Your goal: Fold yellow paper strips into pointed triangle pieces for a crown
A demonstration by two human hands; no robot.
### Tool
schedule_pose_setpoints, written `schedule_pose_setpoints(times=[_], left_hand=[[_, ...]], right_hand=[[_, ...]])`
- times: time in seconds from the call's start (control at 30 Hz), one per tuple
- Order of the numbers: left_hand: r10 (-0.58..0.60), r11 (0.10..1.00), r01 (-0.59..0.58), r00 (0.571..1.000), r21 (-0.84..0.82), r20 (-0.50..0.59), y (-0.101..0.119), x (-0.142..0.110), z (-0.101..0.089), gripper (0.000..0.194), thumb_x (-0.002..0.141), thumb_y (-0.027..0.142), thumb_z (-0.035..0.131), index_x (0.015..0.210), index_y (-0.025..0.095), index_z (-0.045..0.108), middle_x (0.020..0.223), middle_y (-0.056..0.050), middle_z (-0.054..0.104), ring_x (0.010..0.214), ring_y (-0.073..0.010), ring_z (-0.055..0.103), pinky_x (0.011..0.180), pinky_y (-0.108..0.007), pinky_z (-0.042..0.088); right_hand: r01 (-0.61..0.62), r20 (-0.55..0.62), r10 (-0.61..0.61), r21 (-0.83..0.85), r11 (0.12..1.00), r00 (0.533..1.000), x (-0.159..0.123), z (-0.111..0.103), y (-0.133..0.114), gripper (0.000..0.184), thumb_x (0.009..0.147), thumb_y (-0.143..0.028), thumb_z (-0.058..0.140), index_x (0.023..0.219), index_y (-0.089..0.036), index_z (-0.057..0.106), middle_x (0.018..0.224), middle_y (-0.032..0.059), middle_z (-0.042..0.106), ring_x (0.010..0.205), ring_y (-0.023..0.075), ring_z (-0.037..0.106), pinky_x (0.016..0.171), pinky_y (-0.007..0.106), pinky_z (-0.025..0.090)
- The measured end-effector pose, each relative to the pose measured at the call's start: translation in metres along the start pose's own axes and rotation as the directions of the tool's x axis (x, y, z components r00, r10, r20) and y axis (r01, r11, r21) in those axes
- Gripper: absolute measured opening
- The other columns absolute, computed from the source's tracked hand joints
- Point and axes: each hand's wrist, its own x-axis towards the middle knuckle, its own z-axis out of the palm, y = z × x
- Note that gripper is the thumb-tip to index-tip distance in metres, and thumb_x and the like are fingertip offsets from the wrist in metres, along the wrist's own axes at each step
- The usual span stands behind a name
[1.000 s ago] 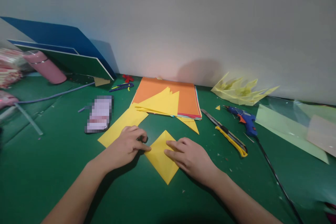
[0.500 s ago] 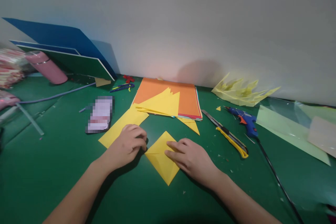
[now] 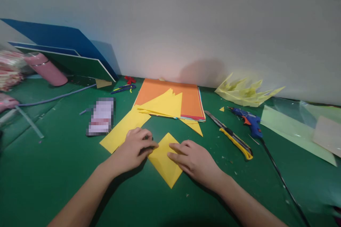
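A folded square of yellow paper (image 3: 168, 175) lies on the table like a diamond, one corner towards me. At its left corner, the thumb and forefinger of my left hand (image 3: 138, 149) are drawn together on the paper's edge. My right hand (image 3: 195, 159) rests over the right side, its fingers stretched out and pressing the sheet flat. Just behind my left hand lies a yellow paper strip (image 3: 124, 129). Further back, several yellow paper triangles (image 3: 166, 104) are stacked on orange sheets (image 3: 154, 90).
Right of my hands lie a yellow utility knife (image 3: 234, 140) with its blade out, a blue glue gun (image 3: 249, 120) with a cord, and pale green paper (image 3: 293, 134). A spiky yellow paper piece (image 3: 245, 94) stands behind. Leftwards are a phone (image 3: 101, 117) and a pink bottle (image 3: 46, 69).
My left hand has moved right, and its fingertips now reach over the left corner of the yellow paper. My right hand has stayed in place on the sheet.
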Motion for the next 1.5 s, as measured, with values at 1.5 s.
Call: schedule_pose_setpoints(times=[1.5], left_hand=[[0.054,0.993,-0.055,0.998,0.103,0.009,0.008,0.019,0.022,0.029,0.093,0.016,0.04,0.113,0.024,0.061,0.124,-0.001,0.061,0.101,-0.0226,0.047,0.082,-0.037,0.034]], right_hand=[[-0.098,0.08,0.1,-0.023,0.995,0.992,0.009,0.005,-0.008,0.025,0.089,-0.016,0.051,0.113,-0.012,0.057,0.106,0.0106,0.067,0.082,0.0218,0.055,0.075,0.034,0.049]])
